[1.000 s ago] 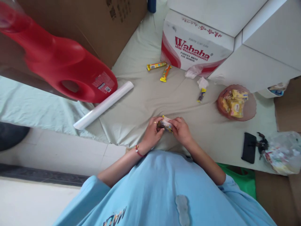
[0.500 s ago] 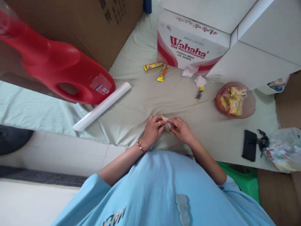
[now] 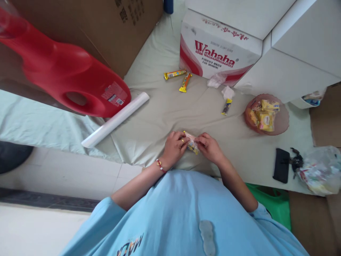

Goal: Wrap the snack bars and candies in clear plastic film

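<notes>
Near the front edge of the cloth, a small snack packet [image 3: 192, 146] with yellow ends lies between my two hands. Its middle looks pale and shiny, and the fingers partly cover it. My left hand [image 3: 175, 146], with a ring and a red beaded bracelet, is closed on the packet's left side. Thumb and fingers of my right hand [image 3: 209, 146] pinch at its right side. Farther off are two yellow-orange snack bars [image 3: 174, 74] by the carton, and one dark bar with yellow ends [image 3: 226, 106] to the right.
A white roll [image 3: 115, 120] lies beside a large red bottle [image 3: 80, 78] on the left. A Wahaha carton [image 3: 215, 49] stands behind. On the right are a pink bowl [image 3: 283, 119] of snacks, a black phone [image 3: 281, 165], keys [image 3: 296, 160] and a plastic bag [image 3: 322, 170].
My right hand has shifted slightly right, away from my left, and more of the packet shows between them. The view has moved a little.
</notes>
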Motion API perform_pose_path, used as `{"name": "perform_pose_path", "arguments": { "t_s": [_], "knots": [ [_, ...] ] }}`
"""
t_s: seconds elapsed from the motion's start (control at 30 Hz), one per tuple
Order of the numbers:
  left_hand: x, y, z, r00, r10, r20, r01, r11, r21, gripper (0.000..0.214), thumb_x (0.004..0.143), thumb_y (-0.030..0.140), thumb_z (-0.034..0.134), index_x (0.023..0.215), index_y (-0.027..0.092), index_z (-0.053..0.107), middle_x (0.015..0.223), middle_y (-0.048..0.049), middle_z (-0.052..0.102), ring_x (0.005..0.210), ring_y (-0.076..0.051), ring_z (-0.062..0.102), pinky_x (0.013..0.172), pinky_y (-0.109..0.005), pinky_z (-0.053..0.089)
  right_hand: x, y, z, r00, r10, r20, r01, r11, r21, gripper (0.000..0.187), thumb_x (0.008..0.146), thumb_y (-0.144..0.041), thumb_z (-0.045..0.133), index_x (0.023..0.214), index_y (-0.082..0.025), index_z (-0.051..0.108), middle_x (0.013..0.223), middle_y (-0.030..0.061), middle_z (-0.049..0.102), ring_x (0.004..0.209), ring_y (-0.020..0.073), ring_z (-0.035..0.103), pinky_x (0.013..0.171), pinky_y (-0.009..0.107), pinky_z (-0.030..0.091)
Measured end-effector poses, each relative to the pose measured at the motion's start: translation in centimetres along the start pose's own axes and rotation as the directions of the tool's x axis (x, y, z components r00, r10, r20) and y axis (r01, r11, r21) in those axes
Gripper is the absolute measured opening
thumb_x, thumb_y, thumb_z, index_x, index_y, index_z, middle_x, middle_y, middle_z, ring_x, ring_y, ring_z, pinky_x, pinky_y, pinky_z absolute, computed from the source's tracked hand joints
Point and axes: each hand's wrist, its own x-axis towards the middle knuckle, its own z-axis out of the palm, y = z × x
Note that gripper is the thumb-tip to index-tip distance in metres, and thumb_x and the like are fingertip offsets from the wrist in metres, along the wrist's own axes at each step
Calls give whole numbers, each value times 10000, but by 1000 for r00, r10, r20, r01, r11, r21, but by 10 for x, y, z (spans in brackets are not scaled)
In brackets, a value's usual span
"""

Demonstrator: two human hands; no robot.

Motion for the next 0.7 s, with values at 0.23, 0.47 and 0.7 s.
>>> {"name": "perform_pose_path", "arguments": {
  "t_s": [0.23,0.47,0.7],
  "knots": [
    [-1,9,-5,992,72,102,-90,978,191,279,1084,275,487,1185,251,747,1147,-92,703,1000,-245,563,857,-393,409,-4,2,-4,977,108,-182,-88,990,115,198,926,-227,603,1007,-222,783,870,37,636,739,169,590,702,290,505],
    [4,25,-18,946,166,279,-245,928,280,261,1066,195,503,1233,171,701,1072,-120,710,1095,-283,591,865,-433,398,3,-14,20,956,8,-294,-25,998,-55,251,1006,-232,544,1043,-231,792,1013,77,723,922,206,686,847,326,560],
    [0,12,-8,987,81,138,-98,988,121,227,1023,152,523,1086,176,741,1081,-102,736,1016,-253,625,898,-421,474,-6,-25,43,957,-149,-247,45,923,-382,345,1069,-222,477,1280,-203,749,1249,119,761,1094,246,693,1037,415,522]
  ]
}}
